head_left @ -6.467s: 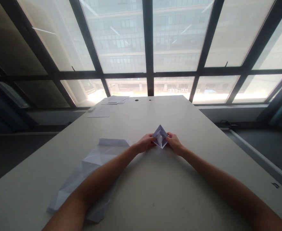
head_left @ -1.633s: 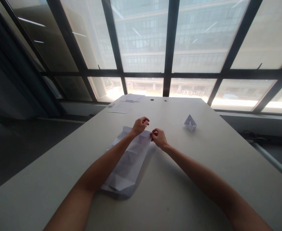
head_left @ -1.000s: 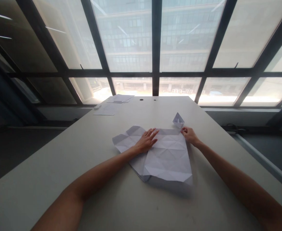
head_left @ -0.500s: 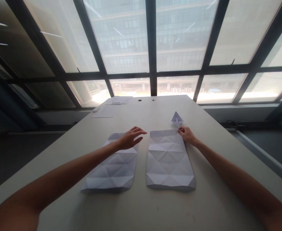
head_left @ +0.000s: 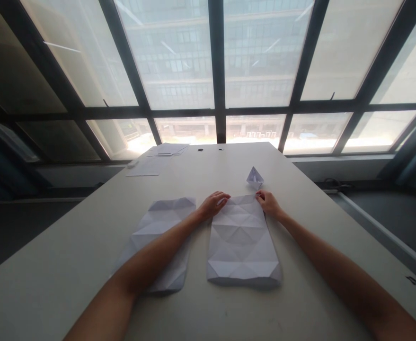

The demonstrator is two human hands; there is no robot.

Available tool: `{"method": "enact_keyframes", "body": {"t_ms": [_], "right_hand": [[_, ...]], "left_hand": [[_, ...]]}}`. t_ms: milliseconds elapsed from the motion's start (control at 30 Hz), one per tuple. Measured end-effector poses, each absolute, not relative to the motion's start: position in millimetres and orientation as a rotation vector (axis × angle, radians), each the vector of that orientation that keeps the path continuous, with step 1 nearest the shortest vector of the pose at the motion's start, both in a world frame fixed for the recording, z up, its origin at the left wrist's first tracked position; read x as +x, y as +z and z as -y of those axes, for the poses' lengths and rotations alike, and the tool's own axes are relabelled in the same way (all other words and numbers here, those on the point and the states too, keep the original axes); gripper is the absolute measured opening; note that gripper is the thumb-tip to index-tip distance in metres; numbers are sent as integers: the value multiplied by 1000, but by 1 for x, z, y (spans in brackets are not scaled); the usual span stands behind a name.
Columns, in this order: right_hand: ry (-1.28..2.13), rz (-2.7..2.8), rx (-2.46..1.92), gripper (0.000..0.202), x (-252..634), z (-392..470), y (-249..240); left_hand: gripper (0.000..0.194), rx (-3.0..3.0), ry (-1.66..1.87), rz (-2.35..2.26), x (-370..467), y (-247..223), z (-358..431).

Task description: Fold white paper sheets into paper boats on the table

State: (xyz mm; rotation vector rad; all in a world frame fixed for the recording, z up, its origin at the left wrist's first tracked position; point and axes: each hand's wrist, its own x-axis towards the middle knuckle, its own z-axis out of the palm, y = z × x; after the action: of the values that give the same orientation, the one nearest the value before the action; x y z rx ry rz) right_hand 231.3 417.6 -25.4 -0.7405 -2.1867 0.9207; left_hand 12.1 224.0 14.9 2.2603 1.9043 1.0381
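Pinching far corners of creased sheet [head_left: 241,239]: left hand [head_left: 213,204], right hand [head_left: 269,203], equally near. Sheet's long axis runs toward body, flat on bench [head_left: 317,227].

A long pale table [head_left: 300,293] runs toward the windows. Two creased paper sheets [head_left: 241,239] [head_left: 160,237] lie side by side on it, a small folded paper boat [head_left: 255,177] beyond them. Loose papers [head_left: 158,158] sit at the far left corner.

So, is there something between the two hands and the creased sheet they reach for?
Nothing visible. The left hand rests at the far left corner of the creased sheet and the right hand at its far right corner. The small folded paper lies beyond the sheet, apart from it.
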Motion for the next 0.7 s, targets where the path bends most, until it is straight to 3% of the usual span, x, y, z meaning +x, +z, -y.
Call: {"method": "enact_keyframes", "body": {"t_ms": [267, 433, 700], "right_hand": [[837, 2204, -767, 37, 224, -400, -22], [453, 2207, -782, 45, 227, -369, -5], [399, 2786, -327, 58, 223, -304, -7]], "left_hand": [[40, 2271, 842, -1953, 4, 18, -161], [68, 2294, 422, -1875, 24, 21, -150], [82, 2295, 224, -1972, 27, 19, -153]]}}
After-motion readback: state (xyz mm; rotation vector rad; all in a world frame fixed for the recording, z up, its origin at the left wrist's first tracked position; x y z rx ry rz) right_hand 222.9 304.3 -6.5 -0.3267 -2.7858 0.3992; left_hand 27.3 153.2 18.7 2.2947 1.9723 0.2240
